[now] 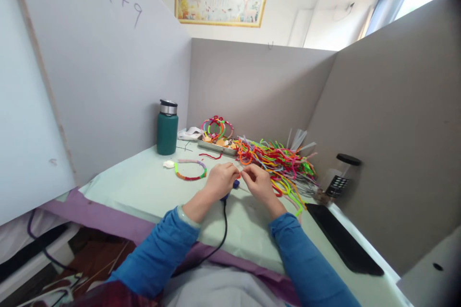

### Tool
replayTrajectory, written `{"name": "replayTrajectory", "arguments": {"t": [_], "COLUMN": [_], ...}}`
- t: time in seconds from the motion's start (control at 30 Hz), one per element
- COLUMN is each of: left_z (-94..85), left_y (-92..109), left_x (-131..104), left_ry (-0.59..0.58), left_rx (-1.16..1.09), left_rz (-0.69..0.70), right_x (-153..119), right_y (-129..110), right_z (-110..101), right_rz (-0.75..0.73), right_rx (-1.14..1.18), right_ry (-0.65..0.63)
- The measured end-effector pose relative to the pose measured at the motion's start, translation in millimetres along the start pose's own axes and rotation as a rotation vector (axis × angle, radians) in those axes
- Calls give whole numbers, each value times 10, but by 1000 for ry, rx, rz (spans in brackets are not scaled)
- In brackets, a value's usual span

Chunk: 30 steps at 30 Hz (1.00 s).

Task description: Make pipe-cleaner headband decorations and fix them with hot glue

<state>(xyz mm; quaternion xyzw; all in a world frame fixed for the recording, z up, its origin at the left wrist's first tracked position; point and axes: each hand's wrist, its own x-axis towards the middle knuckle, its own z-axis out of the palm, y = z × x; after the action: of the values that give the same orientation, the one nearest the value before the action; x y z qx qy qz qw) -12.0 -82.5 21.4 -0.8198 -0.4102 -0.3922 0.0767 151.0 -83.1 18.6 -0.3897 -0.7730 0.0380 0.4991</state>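
Observation:
Over the middle of the table my left hand (222, 180) and my right hand (258, 184) are nearly touching, fingertips pinched together. A small reddish-orange piece (238, 176) shows between them, too small to make out fully. Just below the fingertips is a dark blue tool (225, 197) with a black cord. A ring of coloured fuzzy stems (190, 178) with a white piece at its end lies left of my left hand. Beyond my right hand spreads a large pile of colourful fuzzy stems (277, 156).
A green bottle (167, 129) stands at the back left. Finished-looking rings (217, 127) rest on a metal tray (226, 149) at the back. At the right are a clear jar with a black lid (340, 177) and a long black object (342, 237). Grey partitions (252, 86) enclose the table.

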Motion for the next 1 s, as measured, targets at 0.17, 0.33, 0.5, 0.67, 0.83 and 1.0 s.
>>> {"name": "replayTrajectory", "arguments": {"t": [0.17,0.33,0.5,0.67,0.83,1.0], "left_z": [-6,44,61,39,17,52], "left_y": [11,-47,-83,-80,-59,-78], "left_x": [9,26,37,47,69,87], "left_ry": [9,3,5,53,119,149], "left_rx": [-78,-242,-304,-371,-440,-497], "left_rz": [-61,-139,-153,-192,-263,-394], "right_x": [14,35,46,51,58,35], "right_y": [2,9,4,12,12,-61], "right_z": [35,81,90,109,203,329], "right_rz": [83,156,169,224,288,246], "right_rx": [52,136,147,273,394,258], "right_ry": [19,48,92,77,79,198]}}
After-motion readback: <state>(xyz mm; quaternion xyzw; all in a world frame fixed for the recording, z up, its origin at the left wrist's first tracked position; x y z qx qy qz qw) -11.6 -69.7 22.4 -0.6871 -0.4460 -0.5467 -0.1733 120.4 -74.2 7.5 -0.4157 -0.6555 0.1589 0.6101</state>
